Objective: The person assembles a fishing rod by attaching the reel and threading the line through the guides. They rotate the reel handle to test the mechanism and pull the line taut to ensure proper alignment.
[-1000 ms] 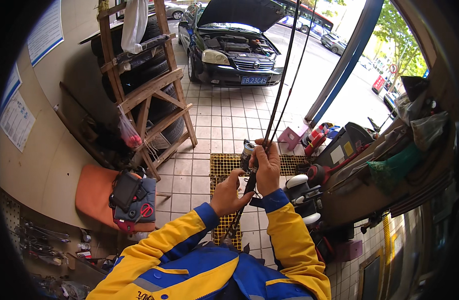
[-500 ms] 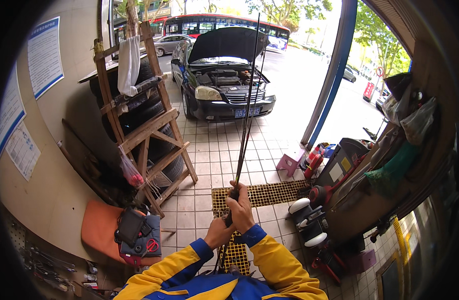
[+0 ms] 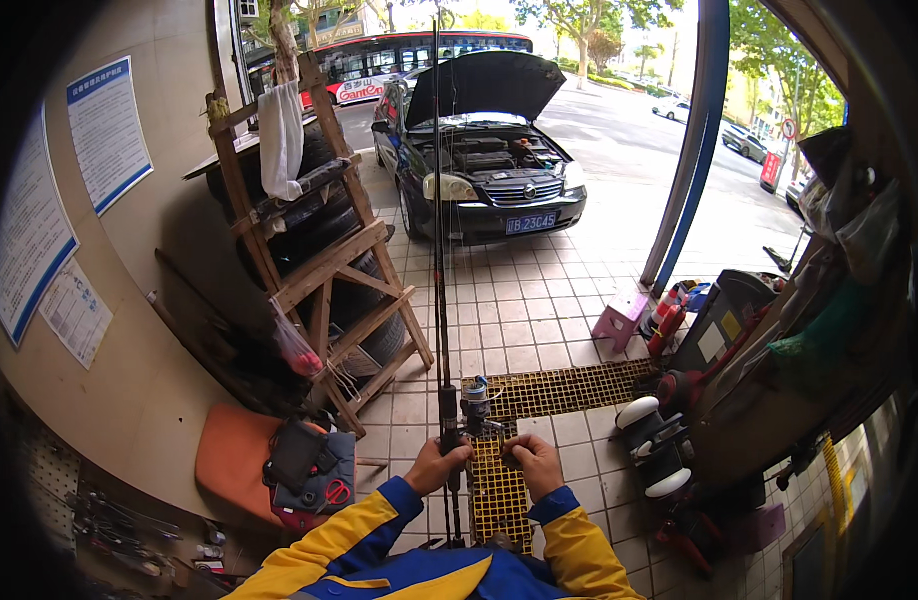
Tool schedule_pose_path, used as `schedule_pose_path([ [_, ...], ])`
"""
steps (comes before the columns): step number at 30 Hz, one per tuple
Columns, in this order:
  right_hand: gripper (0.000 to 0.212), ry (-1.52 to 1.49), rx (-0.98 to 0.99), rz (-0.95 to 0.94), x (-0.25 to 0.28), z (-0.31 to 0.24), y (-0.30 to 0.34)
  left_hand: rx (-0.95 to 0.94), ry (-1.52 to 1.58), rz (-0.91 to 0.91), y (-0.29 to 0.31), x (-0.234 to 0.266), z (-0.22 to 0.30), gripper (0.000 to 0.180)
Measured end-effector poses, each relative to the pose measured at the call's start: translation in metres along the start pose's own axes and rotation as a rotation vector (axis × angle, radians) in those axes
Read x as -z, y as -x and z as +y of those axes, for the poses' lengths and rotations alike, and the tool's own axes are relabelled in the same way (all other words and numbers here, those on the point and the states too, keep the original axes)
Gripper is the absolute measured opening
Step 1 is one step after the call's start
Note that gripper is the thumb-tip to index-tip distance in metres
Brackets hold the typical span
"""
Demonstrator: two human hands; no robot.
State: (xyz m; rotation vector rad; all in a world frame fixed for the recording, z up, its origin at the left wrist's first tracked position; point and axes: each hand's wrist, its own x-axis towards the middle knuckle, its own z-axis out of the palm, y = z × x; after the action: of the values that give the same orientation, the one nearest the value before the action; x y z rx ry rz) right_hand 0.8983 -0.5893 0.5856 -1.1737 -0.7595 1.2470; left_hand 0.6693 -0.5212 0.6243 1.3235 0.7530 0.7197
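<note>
A dark fishing rod (image 3: 440,300) stands almost upright in front of me, its tip reaching past the top of the car. My left hand (image 3: 437,466) is closed around its grip, just under the reel seat. On the rod's right side sits a spinning reel (image 3: 474,404) in silver and dark tones. Low and to the right of the reel, my right hand (image 3: 536,466) is closed, its thumb and fingers pinched at the end of the reel's crank handle (image 3: 491,426). The knob itself is mostly hidden by the fingers. Below my left hand, thin dark shafts run down toward my body.
At left, a wooden frame (image 3: 354,250) leans by stacked tires (image 3: 379,340). An orange seat (image 3: 229,455) carries a dark pouch and red scissors (image 3: 337,491). A black car (image 3: 499,195), hood raised, is ahead. Yellow floor grating (image 3: 569,385) and a pink stool (image 3: 620,318) lie right.
My right hand has left the rod above my left hand and moved right to the reel's crank. The rod has straightened upright, and the reel now shows. My view has shifted somewhat.
</note>
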Motion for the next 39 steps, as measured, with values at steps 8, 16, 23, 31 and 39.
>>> schedule_pose_path([
  [8,0.025,-0.332,-0.465,-0.097,0.004,0.081,-0.014,-0.027,0.009,-0.088,0.001,0.019,-0.006,0.028],
  [16,0.039,0.168,-0.081,-0.608,-0.048,0.105,-0.009,-0.108,-0.133,0.034,0.007,0.030,0.000,0.033],
  [23,0.051,0.025,-0.171,-0.609,-0.083,0.096,-0.006,-0.102,0.013,0.037,0.006,0.041,0.002,0.029],
  [31,0.032,0.125,-0.282,-0.733,-0.099,0.090,-0.023,-0.054,-0.049,0.045,0.007,0.044,0.003,0.040],
  [39,0.014,0.605,0.144,-0.591,-0.075,0.087,-0.026,-0.097,-0.053,0.121,0.007,0.052,0.002,0.036],
])
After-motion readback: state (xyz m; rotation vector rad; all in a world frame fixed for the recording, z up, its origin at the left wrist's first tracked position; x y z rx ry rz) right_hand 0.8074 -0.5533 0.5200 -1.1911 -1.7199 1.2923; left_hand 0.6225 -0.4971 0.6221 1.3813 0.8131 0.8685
